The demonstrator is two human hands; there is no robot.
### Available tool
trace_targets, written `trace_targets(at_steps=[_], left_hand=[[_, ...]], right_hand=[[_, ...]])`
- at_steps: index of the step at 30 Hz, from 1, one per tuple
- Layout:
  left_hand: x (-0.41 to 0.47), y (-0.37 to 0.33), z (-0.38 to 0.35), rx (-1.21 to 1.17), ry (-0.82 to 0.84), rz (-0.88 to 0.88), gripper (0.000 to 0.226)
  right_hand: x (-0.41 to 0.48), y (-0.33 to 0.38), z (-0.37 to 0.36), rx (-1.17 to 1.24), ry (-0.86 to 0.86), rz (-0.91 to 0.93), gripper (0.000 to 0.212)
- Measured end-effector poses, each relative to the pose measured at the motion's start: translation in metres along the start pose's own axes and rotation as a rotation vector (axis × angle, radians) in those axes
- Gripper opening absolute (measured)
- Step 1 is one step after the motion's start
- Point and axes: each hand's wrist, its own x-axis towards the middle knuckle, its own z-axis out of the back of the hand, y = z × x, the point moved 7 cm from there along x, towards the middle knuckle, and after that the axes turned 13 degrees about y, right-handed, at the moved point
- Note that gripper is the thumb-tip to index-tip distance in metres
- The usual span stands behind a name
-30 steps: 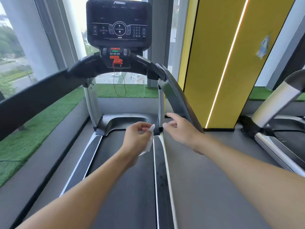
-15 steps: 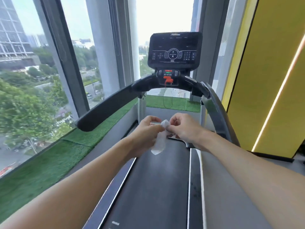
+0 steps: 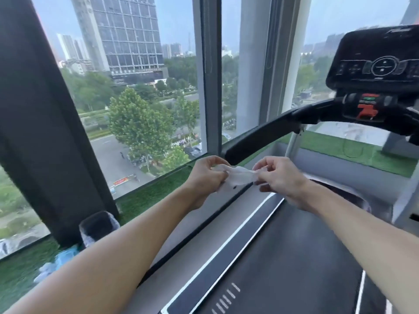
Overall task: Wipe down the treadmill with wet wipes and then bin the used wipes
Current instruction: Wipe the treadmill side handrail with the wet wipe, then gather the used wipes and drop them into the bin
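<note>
Fingers (image 3: 265, 166) on both our hands pinch the wipe (image 3: 238, 177), one end each. Left hand (image 3: 205, 177) is curled round its end and right hand (image 3: 282, 181) nips the other. The wipe is stretched between them in the air, over the left edge of the treadmill (image 3: 294, 257), touching nothing else.

Our read: we're spreading it flat for more wet face per pass. Can't tell if it's fresh or used.

Handrail (image 3: 260, 134) is just beyond the hands, probably the next target. Console (image 3: 376, 64) is up right, blurred.

Left of the machine, a green turf strip (image 3: 154, 196) runs along the window (image 3: 147, 87). A small lined bin (image 3: 97, 223) stands on it near our left forearm, so disposal looks an easy reach. Blue pack (image 3: 63, 257) lies near it, contents unclear.
</note>
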Motion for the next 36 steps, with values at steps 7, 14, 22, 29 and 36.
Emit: trace_targets(at_steps=[7, 14, 22, 29, 36], left_hand=[[-0.037, 0.068, 0.160, -0.391, -0.239, 0.205, 0.017], [-0.078, 0.119, 0.320, -0.489, -0.389, 0.185, 0.015], [-0.113, 0.205, 0.475, -0.350, -0.645, 0.173, 0.030], [-0.111, 0.335, 0.592, -0.431, -0.693, 0.340, 0.015], [-0.149, 0.533, 0.659, -0.570, -1.032, 0.598, 0.049]], right_hand=[[0.086, 0.064, -0.173, -0.023, 0.242, 0.085, 0.005], [0.143, 0.138, -0.372, -0.075, 0.580, 0.191, 0.013], [0.221, 0.151, -0.543, -0.056, 0.652, 0.309, 0.035], [0.331, 0.108, -0.712, -0.049, 0.902, 0.205, 0.020], [0.385, -0.019, -0.859, -0.281, 1.044, -0.047, 0.025]])
